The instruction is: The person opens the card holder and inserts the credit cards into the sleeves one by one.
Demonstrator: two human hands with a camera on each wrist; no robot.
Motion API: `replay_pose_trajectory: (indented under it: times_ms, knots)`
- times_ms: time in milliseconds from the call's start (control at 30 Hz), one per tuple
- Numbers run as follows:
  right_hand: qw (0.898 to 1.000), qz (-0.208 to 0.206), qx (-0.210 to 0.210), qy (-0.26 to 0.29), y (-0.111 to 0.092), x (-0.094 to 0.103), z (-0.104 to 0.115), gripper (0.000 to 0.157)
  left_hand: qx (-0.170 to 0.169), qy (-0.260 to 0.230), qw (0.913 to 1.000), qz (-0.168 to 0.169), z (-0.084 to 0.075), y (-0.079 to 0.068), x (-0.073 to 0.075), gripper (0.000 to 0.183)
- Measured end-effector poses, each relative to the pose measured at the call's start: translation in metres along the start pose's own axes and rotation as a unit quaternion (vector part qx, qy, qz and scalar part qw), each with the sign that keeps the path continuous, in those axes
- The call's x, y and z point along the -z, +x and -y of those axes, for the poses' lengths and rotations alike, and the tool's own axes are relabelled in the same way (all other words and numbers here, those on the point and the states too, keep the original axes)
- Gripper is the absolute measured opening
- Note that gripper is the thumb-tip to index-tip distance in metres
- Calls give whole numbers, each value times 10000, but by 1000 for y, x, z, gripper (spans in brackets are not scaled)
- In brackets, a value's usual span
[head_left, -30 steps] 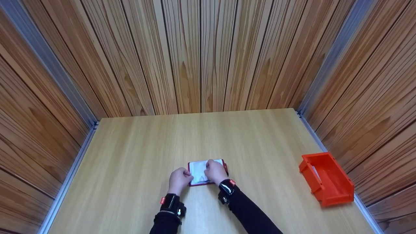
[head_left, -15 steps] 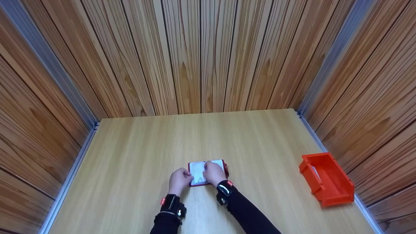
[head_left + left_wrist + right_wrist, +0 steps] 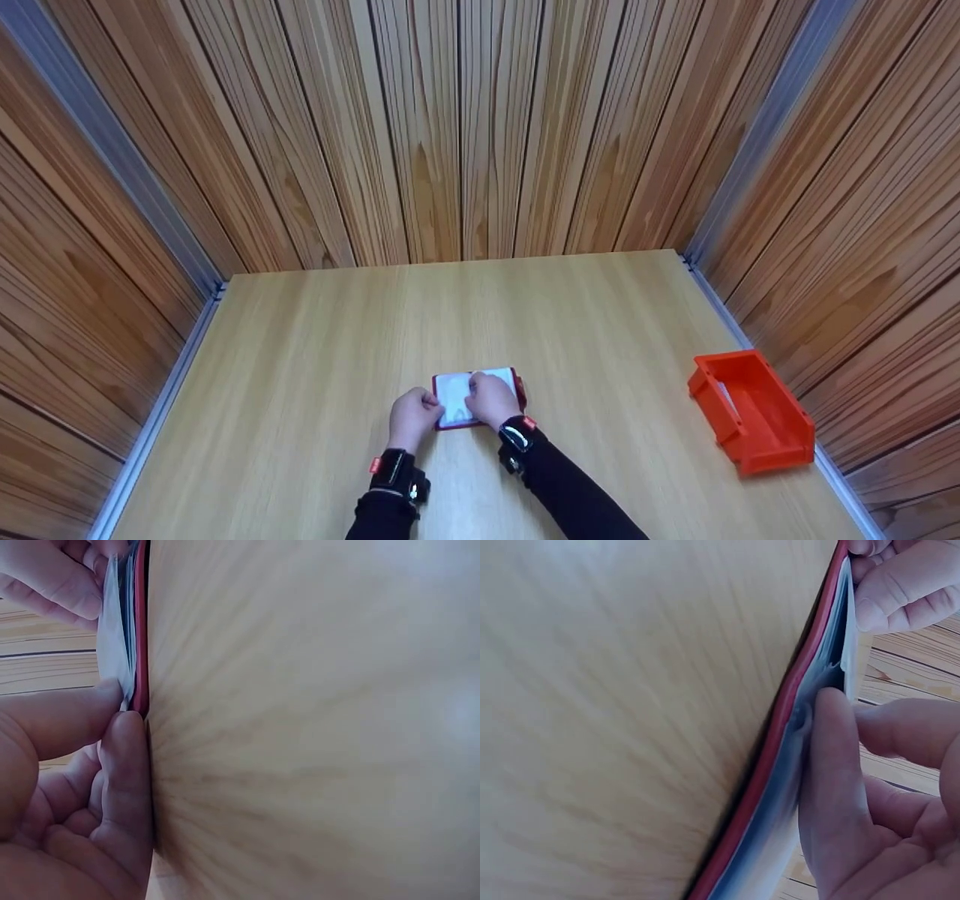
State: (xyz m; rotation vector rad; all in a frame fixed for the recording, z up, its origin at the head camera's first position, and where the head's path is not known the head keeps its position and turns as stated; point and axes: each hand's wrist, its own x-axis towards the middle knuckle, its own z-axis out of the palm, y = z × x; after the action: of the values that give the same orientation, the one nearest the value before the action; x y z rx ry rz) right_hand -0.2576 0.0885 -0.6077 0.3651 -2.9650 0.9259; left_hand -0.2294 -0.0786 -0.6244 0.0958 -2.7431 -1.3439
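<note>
A small red-covered card holder (image 3: 451, 388) lies opened flat on the wooden table, its clear plastic sleeves facing up. At its near left corner, my left hand (image 3: 412, 418) pinches the edge of the top plastic sleeve (image 3: 110, 649) between thumb and finger. My right hand (image 3: 493, 401) reaches over the middle of the holder. In the right wrist view its thumb is tucked under the lifted sleeve edge and a finger lies on the other side, pinching it. The red cover (image 3: 786, 705) stays down beneath the parted sleeves.
An orange-red plastic bin (image 3: 776, 420) stands at the table's right side, with a small white piece (image 3: 727, 398) inside against its left wall. Wood-panelled walls (image 3: 442, 150) enclose the table (image 3: 337, 330) at the back and both sides.
My right hand has shifted slightly left and nearer the middle of the card holder. My left hand keeps its place at the corner.
</note>
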Motion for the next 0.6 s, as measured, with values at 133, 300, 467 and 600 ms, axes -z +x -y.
replay_pose_trajectory:
  times_ms: [133, 300, 467, 600]
  knots:
    - [10000, -5, 38, -2, -1, 1, 1, 17, 70, -17, 10000, 2, -1, 0, 0, 13]
    - [10000, 4, 67, 15, -1, 1, 1, 19, 103, -58, 9999, -22, -1, 1, 0, 15]
    - [10000, 58, 74, 11, -1, 1, 0, 19, 81, -87, 9999, -42, 0, 0, -1, 14]
    - [9999, 102, 113, 53, -1, 2, -1, 19, 71, -101, 9999, -19, 0, 1, -1, 14]
